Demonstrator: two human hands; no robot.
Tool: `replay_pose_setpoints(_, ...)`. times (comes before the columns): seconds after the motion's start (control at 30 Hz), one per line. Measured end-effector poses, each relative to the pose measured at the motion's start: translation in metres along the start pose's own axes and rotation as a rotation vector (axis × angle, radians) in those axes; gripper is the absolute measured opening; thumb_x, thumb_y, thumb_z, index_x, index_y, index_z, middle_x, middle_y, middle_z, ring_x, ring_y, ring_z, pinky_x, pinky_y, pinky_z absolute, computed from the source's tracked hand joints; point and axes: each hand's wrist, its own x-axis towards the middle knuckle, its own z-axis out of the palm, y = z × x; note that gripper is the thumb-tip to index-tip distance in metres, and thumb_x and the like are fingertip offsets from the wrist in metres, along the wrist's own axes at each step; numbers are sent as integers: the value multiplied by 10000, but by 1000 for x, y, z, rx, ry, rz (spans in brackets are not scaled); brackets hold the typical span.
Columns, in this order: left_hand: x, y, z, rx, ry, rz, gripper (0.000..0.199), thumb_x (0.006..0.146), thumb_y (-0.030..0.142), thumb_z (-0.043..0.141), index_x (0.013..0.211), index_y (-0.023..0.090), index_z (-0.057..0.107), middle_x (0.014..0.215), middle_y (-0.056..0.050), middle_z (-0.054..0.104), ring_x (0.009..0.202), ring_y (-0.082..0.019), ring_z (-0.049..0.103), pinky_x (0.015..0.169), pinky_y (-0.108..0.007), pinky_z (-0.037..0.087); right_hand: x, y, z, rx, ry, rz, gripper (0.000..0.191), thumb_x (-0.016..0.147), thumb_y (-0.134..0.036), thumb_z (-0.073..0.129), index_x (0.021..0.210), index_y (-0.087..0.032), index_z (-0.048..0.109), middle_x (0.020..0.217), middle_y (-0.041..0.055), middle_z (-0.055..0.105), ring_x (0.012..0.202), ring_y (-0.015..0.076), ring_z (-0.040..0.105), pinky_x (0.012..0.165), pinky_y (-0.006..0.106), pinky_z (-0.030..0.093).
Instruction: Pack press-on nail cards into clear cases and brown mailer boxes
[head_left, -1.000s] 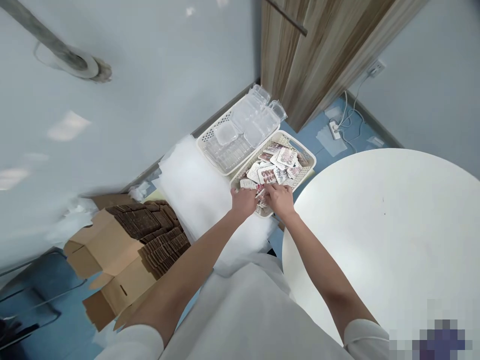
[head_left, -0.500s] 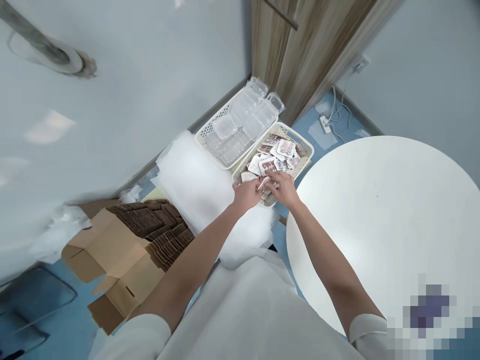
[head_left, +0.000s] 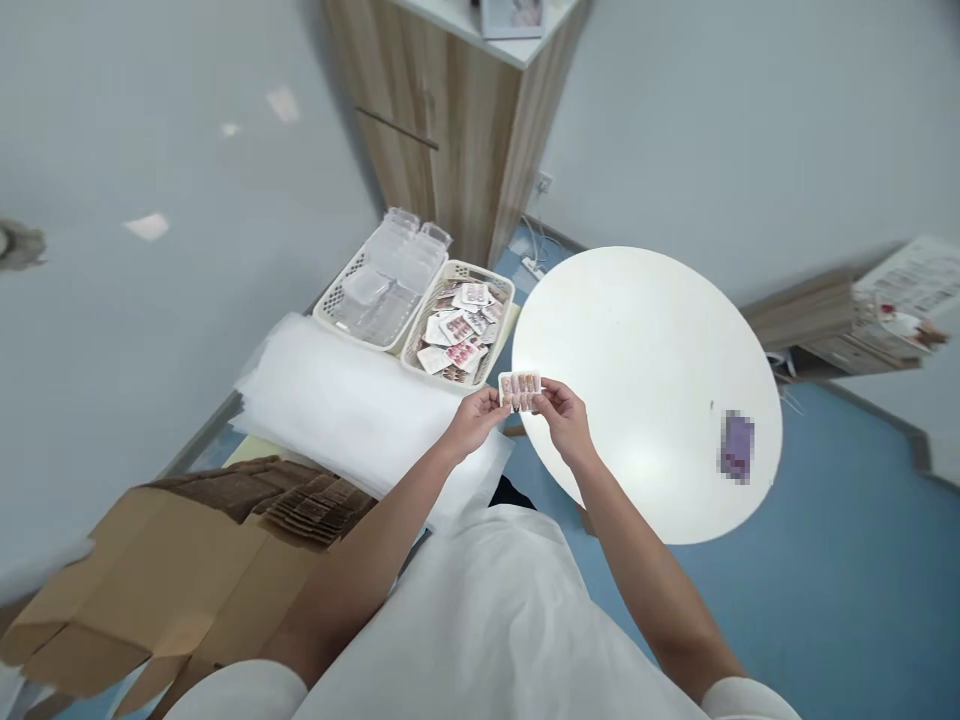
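Observation:
A small pack of press-on nails (head_left: 520,386), with two rows of pinkish nails on a white backing, is held up between my hands. My left hand (head_left: 472,422) pinches its left edge. On the opposite edge, my right hand (head_left: 565,420) grips with thumb and fingers. Just beyond, a cream basket (head_left: 504,284) holds many similar nail packs (head_left: 459,328) in a loose heap. Beside it on the left stands another basket (head_left: 327,314), filled with clear plastic boxes (head_left: 390,270).
A round white table (head_left: 637,330) is on the right, with a blurred purple item (head_left: 737,447). White packing sheets (head_left: 345,400) lie in front of the baskets. An open cardboard box (head_left: 165,570) of folded brown cartons is at lower left. A wooden cabinet (head_left: 465,130) stands behind.
Both hands have come out of the basket of nail packs, towards me, and now hold one pack between them. The camera view has swung to the right and shows more of the table.

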Motion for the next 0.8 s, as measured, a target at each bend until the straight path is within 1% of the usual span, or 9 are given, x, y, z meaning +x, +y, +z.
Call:
replay_pose_setpoints(0.07, -4, -5, 17, 23, -52, -28, 167, 685, 285, 623, 748, 153, 542, 698, 14, 568, 665, -95, 522, 659, -229, 398, -18, 0, -15, -17, 80, 7, 317, 713, -364, 607, 986, -204, 585, 770, 18, 617, 688, 134, 559, 637, 302, 476)
replay_pose_setpoints(0.2, -7, -17, 49, 66, -149, -45, 203, 687, 304, 629, 806, 157, 553, 731, 2, 573, 696, -108, 539, 689, -251, 423, -48, 3, -48, -10, 220, -2, 320, 712, -361, 604, 988, -201, 590, 752, 16, 603, 687, 132, 549, 635, 304, 472)
replay_pose_setpoints(0.37, -2, -29, 87, 107, -154, 18, 352, 732, 325, 583, 1044, 174, 524, 787, -8, 575, 748, -115, 570, 756, -283, 436, -82, 13, -89, 18, 349, 10, 352, 698, -378, 611, 1003, -203, 581, 733, 3, 559, 679, 132, 543, 636, 318, 494)
replay_pose_setpoints(0.43, 1, -33, 104, 157, -198, 42, 396, 727, 316, 588, 1094, 183, 518, 797, -7, 573, 739, -111, 572, 748, -279, 442, -94, 19, -104, 28, 380, 14, 417, 696, -380, 611, 1077, -221, 546, 737, -13, 519, 662, 122, 540, 647, 325, 510)
replay_pose_setpoints(0.53, 6, -42, 130, 257, -273, 80, 380, 712, 302, 599, 1072, 187, 562, 811, -12, 570, 691, -101, 563, 689, -259, 454, -110, 27, -128, 23, 369, 5, 527, 711, -388, 593, 1204, -264, 454, 767, -29, 464, 640, 103, 538, 678, 341, 524)
replay_pose_setpoints(0.6, 9, -50, 146, 310, -300, 97, 347, 706, 302, 601, 1031, 182, 596, 811, -17, 571, 649, -95, 553, 651, -254, 458, -118, 33, -145, 14, 332, -6, 525, 724, -393, 575, 1218, -270, 444, 788, -28, 450, 633, 95, 536, 688, 346, 524)
replay_pose_setpoints(0.7, 15, -61, 164, 359, -294, 107, 339, 701, 307, 603, 1010, 168, 609, 809, -24, 571, 633, -95, 547, 639, -261, 466, -126, 40, -171, -10, 249, -23, 548, 718, -362, 586, 1236, -271, 429, 832, -17, 460, 624, 84, 527, 697, 338, 509)
replay_pose_setpoints(0.8, 23, -75, 176, 402, -257, 95, 365, 700, 302, 603, 1039, 166, 590, 806, -21, 569, 649, -97, 552, 665, -270, 469, -127, 48, -195, -121, 149, -37, 669, 686, -292, 619, 1296, -297, 343, 906, -1, 476, 630, 81, 517, 706, 328, 485)
